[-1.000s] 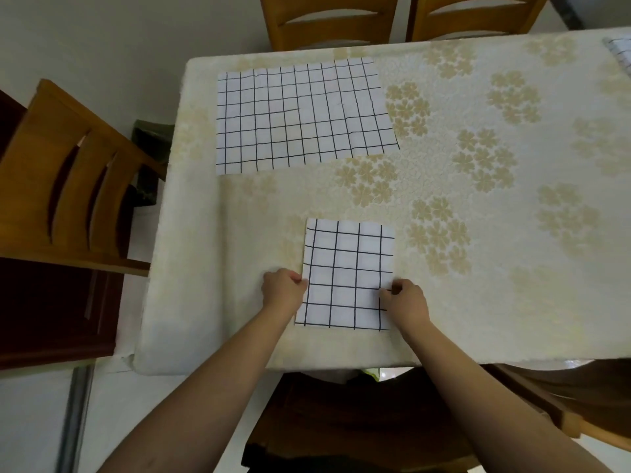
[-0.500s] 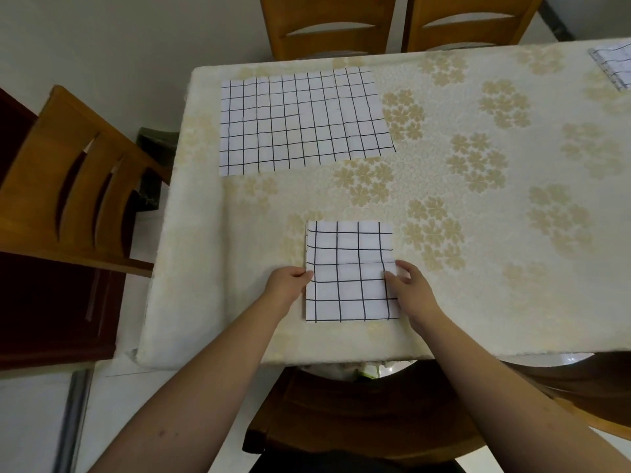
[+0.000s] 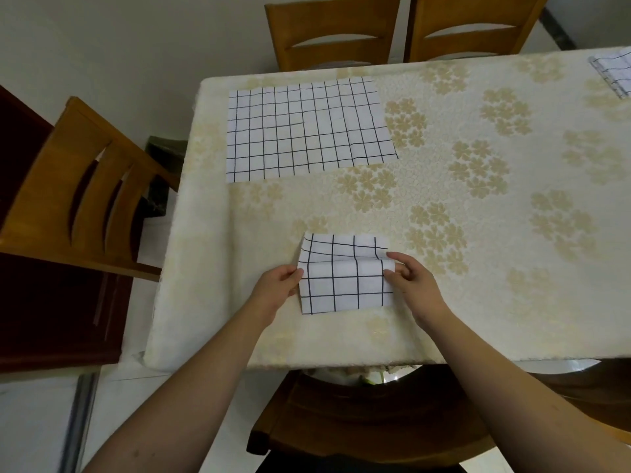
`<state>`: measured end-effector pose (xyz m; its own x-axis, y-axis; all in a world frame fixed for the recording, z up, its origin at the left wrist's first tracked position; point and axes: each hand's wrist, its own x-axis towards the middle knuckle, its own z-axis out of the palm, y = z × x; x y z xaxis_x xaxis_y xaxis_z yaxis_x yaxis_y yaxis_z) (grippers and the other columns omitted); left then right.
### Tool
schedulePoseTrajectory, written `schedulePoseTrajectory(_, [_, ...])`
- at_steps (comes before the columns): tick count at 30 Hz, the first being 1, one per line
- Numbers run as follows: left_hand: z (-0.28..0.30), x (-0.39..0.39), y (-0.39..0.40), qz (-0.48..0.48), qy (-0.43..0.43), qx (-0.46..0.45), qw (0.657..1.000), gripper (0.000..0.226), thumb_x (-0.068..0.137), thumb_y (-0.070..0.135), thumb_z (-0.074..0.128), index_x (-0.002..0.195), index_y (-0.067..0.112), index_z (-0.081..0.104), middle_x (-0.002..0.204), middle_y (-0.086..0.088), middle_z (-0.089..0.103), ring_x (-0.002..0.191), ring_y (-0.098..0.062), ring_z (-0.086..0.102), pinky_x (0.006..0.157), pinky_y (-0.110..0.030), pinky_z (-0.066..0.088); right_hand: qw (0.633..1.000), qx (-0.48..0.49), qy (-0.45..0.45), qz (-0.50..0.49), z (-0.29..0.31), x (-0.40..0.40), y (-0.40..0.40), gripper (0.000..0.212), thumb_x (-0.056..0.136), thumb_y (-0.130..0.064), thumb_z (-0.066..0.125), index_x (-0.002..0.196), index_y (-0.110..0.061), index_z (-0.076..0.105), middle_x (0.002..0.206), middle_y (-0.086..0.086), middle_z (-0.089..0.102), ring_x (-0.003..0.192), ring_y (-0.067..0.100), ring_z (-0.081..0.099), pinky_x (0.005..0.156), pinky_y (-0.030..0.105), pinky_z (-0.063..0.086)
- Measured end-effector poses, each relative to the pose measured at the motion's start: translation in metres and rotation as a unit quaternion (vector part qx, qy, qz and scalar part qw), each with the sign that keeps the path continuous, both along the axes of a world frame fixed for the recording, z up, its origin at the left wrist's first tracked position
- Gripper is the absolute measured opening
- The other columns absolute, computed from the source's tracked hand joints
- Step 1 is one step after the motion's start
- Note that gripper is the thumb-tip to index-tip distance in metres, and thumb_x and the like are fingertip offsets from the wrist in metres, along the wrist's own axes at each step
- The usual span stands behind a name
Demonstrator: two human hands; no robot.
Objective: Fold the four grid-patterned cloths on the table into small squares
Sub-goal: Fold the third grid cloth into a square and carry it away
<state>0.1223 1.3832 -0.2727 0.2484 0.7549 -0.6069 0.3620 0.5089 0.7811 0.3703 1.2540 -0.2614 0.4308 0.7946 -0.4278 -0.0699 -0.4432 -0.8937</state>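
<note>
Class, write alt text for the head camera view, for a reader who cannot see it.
Two bare hands, left hand and right hand, pinch the side edges of a small grid-patterned cloth, folding its near half away across a floral tablecloth. A larger unfolded grid cloth lies flat beyond; wooden chairs surround the table.

Bare tablecloth (image 3: 495, 302) right of folded cloth (image 3: 345, 285)

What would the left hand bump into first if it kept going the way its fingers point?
The left hand points right, across the small folded cloth it pinches. Beyond that cloth it would likely meet the right hand gripping the opposite edge.
</note>
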Motion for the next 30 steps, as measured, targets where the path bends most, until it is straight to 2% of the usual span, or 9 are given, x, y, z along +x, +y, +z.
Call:
schedulePoseTrajectory(2, [0.011,0.002,0.007,-0.011,0.01,0.042,0.999,0.008,0.09,0.018,0.068,0.098,0.018,0.068,0.096,0.003,0.07,0.087,-0.009,0.062,0.077,-0.022,0.047,1.0,0.019,0.014,-0.001,0.008,0.001,0.006,0.024,0.087,-0.018,0.068,0.106,-0.034,0.07,0.08,0.017,0.047,0.082,0.019,0.053,0.106,0.041,0.044])
schedulePoseTrajectory(4, [0.023,0.007,0.015,-0.029,0.008,0.091,0.995,0.009,0.088,0.011,0.069,0.094,0.018,0.068,0.089,0.006,0.069,0.078,-0.006,0.06,0.072,-0.017,0.045,0.999,0.04,0.016,-0.017,0.02,0.002,0.013,0.022,0.086,-0.014,0.069,0.101,-0.031,0.072,0.08,0.017,0.055,0.083,0.013,0.057,0.096,0.033,0.05])
schedulePoseTrajectory(7, [0.042,0.012,0.031,-0.035,0.034,0.166,0.985,0.012,0.084,0.012,0.073,0.092,0.02,0.069,0.077,0.006,0.056,0.067,-0.007,0.049,0.061,-0.014,0.04,0.997,0.069,0.0,-0.034,0.036,0.006,0.025,0.024,0.084,-0.007,0.07,0.096,-0.028,0.072,0.08,-0.012,0.066,0.082,0.003,0.061,0.08,0.019,0.046])
schedulePoseTrajectory(10, [0.053,0.014,0.039,-0.022,0.011,0.192,0.981,0.013,0.083,0.012,0.075,0.086,0.024,0.071,0.068,0.007,0.042,0.059,-0.007,0.038,0.054,-0.013,0.034,0.996,0.084,-0.013,-0.031,0.042,0.013,0.032,0.021,0.083,-0.008,0.071,0.097,-0.024,0.073,0.089,-0.013,0.069,0.089,0.002,0.062,0.079,0.016,0.046])
schedulePoseTrajectory(14, [0.051,0.012,0.03,-0.035,-0.005,0.129,0.991,0.013,0.086,0.013,0.071,0.091,0.025,0.069,0.069,0.006,0.055,0.059,-0.008,0.05,0.055,-0.018,0.041,0.998,0.06,-0.006,-0.036,0.034,0.014,0.024,0.015,0.081,-0.017,0.075,0.094,-0.024,0.076,0.092,-0.002,0.067,0.089,0.007,0.06,0.086,0.022,0.046])
schedulePoseTrajectory(17, [0.031,0.006,0.012,-0.023,-0.008,0.001,1.0,0.015,0.094,0.022,0.061,0.104,0.011,0.065,0.068,-0.002,0.063,0.056,-0.014,0.055,0.054,-0.024,0.042,1.0,0.008,0.008,-0.019,0.02,0.008,0.008,0.011,0.082,-0.017,0.075,0.093,-0.021,0.076,0.09,-0.003,0.07,0.082,0.006,0.062,0.078,0.02,0.047])
schedulePoseTrajectory(20, [0.016,0.0,-0.007,0.002,0.0,-0.099,0.995,0.016,0.099,0.026,0.054,0.101,0.011,0.058,0.069,-0.007,0.067,0.051,-0.013,0.058,0.052,-0.024,0.04,0.999,-0.039,0.009,0.002,0.005,0.001,-0.011,0.008,0.083,-0.021,0.074,0.091,-0.021,0.075,0.077,-0.004,0.065,0.072,0.012,0.057,0.066,0.019,0.045])
schedulePoseTrajectory(24, [0.007,-0.003,-0.023,0.015,-0.002,-0.128,0.992,0.013,0.1,0.026,0.053,0.101,0.014,0.057,0.078,-0.01,0.072,0.055,-0.013,0.064,0.052,-0.023,0.042,0.997,-0.075,-0.001,0.01,-0.008,-0.003,-0.024,0.018,0.086,-0.026,0.071,0.104,-0.025,0.07,0.062,-0.011,0.053,0.063,0.016,0.043,0.056,0.024,0.036])
schedulePoseTrajectory(30, [0.003,-0.001,-0.024,0.069,-0.034,-0.133,0.988,0.017,0.098,0.027,0.057,0.105,0.012,0.057,0.087,-0.014,0.073,0.067,-0.018,0.069,0.059,-0.025,0.052,0.994,-0.107,-0.012,0.024,-0.007,-0.009,-0.016,0.017,0.093,-0.028,0.061,0.102,-0.021,0.074,0.084,0.008,0.068,0.068,0.015,0.054,0.063,0.026,0.044])
